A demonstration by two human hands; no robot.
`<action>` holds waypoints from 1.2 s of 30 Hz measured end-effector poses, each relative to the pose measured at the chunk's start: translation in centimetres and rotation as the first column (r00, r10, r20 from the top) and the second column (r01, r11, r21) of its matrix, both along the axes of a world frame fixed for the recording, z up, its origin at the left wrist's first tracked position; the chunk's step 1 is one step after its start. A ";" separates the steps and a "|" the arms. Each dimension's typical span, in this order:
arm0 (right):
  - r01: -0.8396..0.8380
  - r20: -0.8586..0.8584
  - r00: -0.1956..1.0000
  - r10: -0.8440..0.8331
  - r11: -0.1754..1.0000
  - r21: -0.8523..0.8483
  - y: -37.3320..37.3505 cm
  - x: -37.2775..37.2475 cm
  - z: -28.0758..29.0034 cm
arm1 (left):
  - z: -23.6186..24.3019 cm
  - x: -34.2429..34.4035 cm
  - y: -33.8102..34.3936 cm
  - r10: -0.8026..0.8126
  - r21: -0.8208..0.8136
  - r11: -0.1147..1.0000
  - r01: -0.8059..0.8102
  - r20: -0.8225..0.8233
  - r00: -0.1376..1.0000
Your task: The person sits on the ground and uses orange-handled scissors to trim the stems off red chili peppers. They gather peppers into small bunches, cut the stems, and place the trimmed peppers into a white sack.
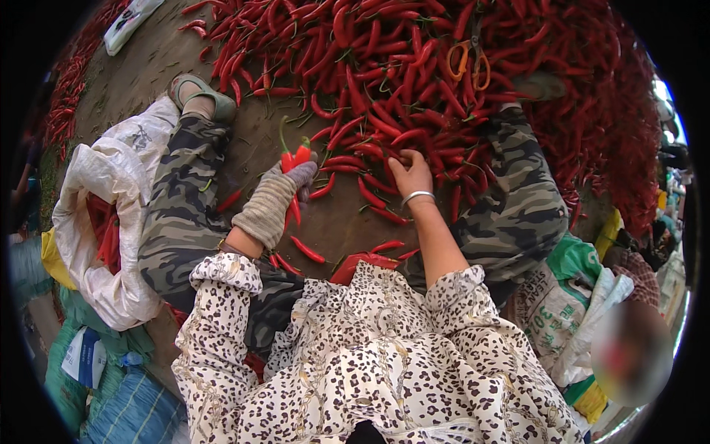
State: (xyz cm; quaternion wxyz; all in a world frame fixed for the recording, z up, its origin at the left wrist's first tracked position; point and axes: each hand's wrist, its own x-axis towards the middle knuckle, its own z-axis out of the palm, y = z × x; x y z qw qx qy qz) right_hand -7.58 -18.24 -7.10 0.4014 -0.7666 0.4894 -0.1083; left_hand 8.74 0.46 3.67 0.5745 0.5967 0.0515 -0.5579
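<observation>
head view: leaves bare brown ground [336, 233] for moving on the near side of the pepper heap [384, 44], bounded left and right by camouflage trousers [181, 185]. grips red chillies [294, 157], green stems upward, in gloved left hand [296, 176], over that ground and left of the heap's near fringe. reaches into the fringe with bare right hand [411, 176], held narrow at the fingertips just by loose peppers; cannot tell whether pinched on one. bears orange-handled scissors [474, 46] on top of the heap. shows packed soil, strewn with stray peppers, before the heap; a white sack [132, 185] with peppers inside, left of it; a green-and-white sack [562, 277] off its near right side.
</observation>
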 end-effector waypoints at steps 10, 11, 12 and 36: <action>-0.208 -0.231 0.938 0.260 0.951 0.229 5.2 1.1 -2.7 | 0.3 0.4 -0.3 0.245 -0.084 0.967 -0.242 0.020 0.969; -0.286 -0.207 0.925 0.319 0.942 0.174 5.5 1.2 -2.5 | -0.3 0.4 -0.2 0.223 -0.090 0.971 -0.222 0.001 0.975; -0.243 -0.084 0.954 0.288 0.907 0.345 5.7 1.2 -2.2 | -0.7 0.3 -0.1 0.215 -0.078 0.974 -0.214 -0.006 0.977; -0.672 0.344 0.738 0.581 0.582 0.458 8.1 4.9 9.4 | -4.5 -2.0 0.2 0.286 0.022 0.958 -0.285 -0.096 0.953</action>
